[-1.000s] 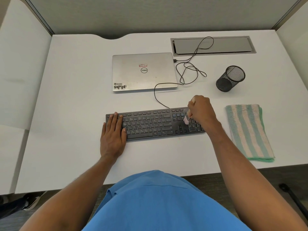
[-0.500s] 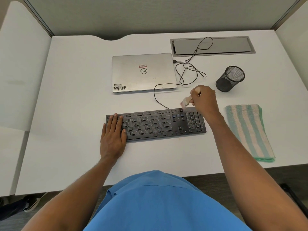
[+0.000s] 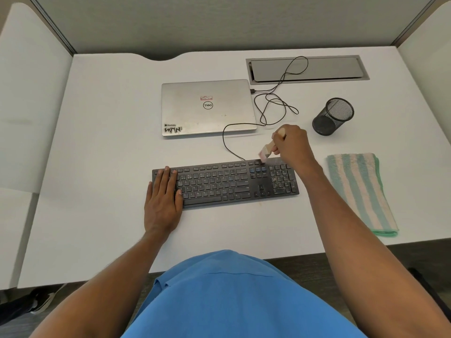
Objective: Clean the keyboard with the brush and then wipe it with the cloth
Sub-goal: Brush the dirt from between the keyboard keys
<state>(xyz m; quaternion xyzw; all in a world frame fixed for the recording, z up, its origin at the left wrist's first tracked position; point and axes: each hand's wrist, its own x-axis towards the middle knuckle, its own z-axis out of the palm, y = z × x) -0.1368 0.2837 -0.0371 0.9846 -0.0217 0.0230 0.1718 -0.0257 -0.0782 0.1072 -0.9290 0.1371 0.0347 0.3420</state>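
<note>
keyboard, brush, cloth: condition at inspection

black keyboard [image 3: 225,185] lies flat, long side across the desk, pale dust on number pad. small wooden-handled brush [image 3: 267,150] tilted, bristles at the keyboard's far edge. striped green-and-cream cloth [image 3: 361,191] folded, right of keyboard, apart.

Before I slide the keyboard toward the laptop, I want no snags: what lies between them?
In the head view, only the black cable loops across the bare desk between keyboard and laptop.
</note>
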